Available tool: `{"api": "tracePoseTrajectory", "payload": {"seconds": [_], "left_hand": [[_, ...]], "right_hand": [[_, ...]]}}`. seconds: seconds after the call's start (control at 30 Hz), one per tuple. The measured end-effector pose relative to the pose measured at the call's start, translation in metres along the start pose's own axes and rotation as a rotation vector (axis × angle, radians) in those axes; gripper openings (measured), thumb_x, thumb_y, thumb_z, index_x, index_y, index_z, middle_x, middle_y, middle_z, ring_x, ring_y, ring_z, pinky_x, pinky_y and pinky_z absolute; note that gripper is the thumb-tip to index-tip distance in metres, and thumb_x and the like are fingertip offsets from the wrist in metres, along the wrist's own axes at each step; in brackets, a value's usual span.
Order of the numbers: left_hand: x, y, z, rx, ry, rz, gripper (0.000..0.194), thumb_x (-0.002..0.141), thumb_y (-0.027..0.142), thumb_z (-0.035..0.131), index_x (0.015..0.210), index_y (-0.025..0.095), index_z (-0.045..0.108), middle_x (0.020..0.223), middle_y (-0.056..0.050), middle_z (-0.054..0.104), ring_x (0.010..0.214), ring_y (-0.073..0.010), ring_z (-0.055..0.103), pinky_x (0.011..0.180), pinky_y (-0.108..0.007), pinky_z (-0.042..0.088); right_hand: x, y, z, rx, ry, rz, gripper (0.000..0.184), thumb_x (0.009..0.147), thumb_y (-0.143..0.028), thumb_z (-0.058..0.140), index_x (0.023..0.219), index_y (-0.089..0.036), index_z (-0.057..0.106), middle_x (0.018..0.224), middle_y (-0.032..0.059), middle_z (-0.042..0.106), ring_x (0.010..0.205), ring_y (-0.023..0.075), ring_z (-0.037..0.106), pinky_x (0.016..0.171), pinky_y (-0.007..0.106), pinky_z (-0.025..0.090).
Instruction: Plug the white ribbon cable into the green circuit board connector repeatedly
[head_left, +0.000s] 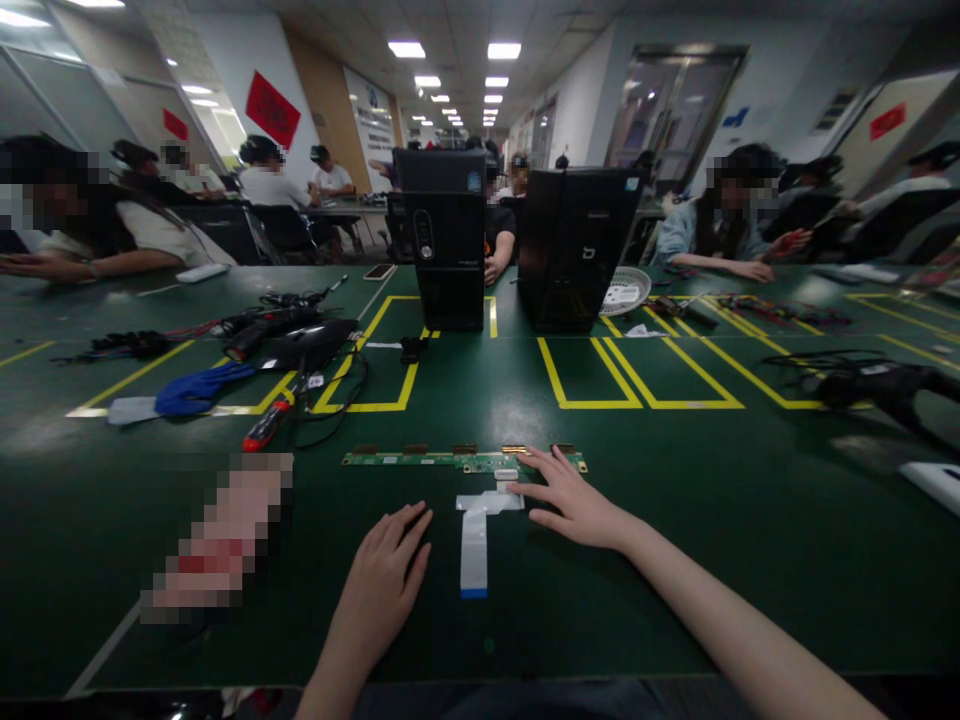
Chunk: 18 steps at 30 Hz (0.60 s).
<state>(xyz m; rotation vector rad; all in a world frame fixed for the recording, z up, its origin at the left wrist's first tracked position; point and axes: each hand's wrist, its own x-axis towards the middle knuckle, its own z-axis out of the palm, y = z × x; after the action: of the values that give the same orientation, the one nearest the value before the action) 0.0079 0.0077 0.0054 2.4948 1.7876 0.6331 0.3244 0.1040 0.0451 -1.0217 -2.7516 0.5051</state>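
Observation:
A long, narrow green circuit board (409, 460) lies flat on the green table in front of me. From its connector a white flat ribbon cable (474, 545) folds sideways and runs toward me, ending in a blue tip. My right hand (574, 500) is open, its fingers spread over the board's right part and the cable's connector end, with fingertips touching there. To the left of the cable, my left hand (390, 560) rests on the table with fingers stretched out, apart from the cable and holding nothing.
Two black computer towers (450, 240) stand at mid-table. At left lie a red-and-black screwdriver (266, 425), a blue glove (202, 388) and black cables. Yellow tape (600, 405) marks rectangles. A black cabled device (862, 385) sits at right. Several people sit around the tables.

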Motion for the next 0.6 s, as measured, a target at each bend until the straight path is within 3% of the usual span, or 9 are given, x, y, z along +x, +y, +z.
{"api": "tracePoseTrajectory", "payload": {"seconds": [0.2, 0.43, 0.6], "left_hand": [[-0.002, -0.002, 0.005, -0.002, 0.025, -0.027, 0.042, 0.096, 0.031, 0.041, 0.135, 0.018, 0.05, 0.14, -0.012, 0.051, 0.128, -0.0284, 0.049, 0.106, -0.05, 0.04], [0.0, -0.001, 0.004, 0.01, 0.034, -0.029, 0.042, 0.096, 0.031, 0.041, 0.134, 0.016, 0.051, 0.137, -0.014, 0.053, 0.126, -0.03, 0.051, 0.103, -0.051, 0.042], [0.0, -0.003, 0.006, 0.01, 0.051, -0.029, 0.041, 0.096, 0.031, 0.042, 0.135, 0.017, 0.05, 0.137, -0.014, 0.053, 0.125, -0.0295, 0.051, 0.103, -0.051, 0.042]], "right_hand": [[-0.001, -0.001, -0.001, -0.001, -0.004, -0.005, 0.051, 0.094, -0.053, 0.042, 0.142, -0.037, 0.04, 0.156, 0.0041, 0.021, 0.143, 0.0267, 0.017, 0.114, 0.058, 0.005], [-0.002, -0.005, -0.004, -0.015, -0.055, 0.013, 0.062, 0.089, -0.061, 0.045, 0.145, -0.037, 0.035, 0.157, 0.006, 0.018, 0.144, 0.0295, 0.015, 0.113, 0.06, 0.006], [-0.021, -0.013, -0.009, -0.023, -0.075, 0.09, 0.065, 0.086, -0.065, 0.047, 0.145, -0.037, 0.037, 0.156, 0.0085, 0.021, 0.142, 0.0327, 0.019, 0.112, 0.061, 0.012]]}}
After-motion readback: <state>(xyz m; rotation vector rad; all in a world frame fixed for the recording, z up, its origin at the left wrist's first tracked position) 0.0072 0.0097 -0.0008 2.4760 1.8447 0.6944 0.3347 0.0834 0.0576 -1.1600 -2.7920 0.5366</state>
